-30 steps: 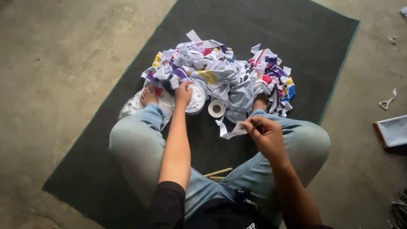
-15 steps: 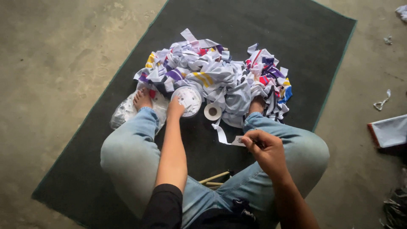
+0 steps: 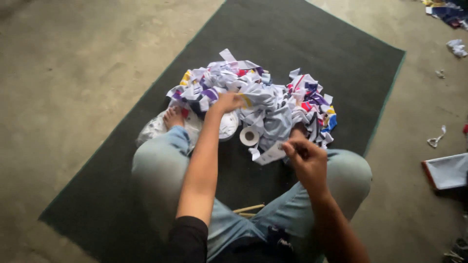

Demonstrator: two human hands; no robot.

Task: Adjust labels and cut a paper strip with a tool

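I sit on a dark green mat (image 3: 312, 44) with my knees apart, in light blue jeans. Between my feet lies a heap of white fabric pieces (image 3: 253, 97) with purple, yellow and red print. My left hand (image 3: 229, 102) reaches into the middle of the heap and grips the cloth there. My right hand (image 3: 304, 156) is closed on a white strip (image 3: 269, 155) that trails from the heap. A small white tape roll (image 3: 249, 136) lies in front of the heap, and a larger white round thing (image 3: 228, 127) shows just left of it, partly hidden by my arm.
The mat lies on a bare concrete floor (image 3: 73, 63). A clear plastic bag (image 3: 153, 129) sits by my left foot. A flat white-and-red object (image 3: 447, 170) and scraps (image 3: 436, 140) lie on the right. More coloured fabric (image 3: 451, 12) is at the top right corner.
My left hand has moved from the round white thing up into the heap. My right hand with the strip has stayed near my right knee. The camera has shifted slightly.
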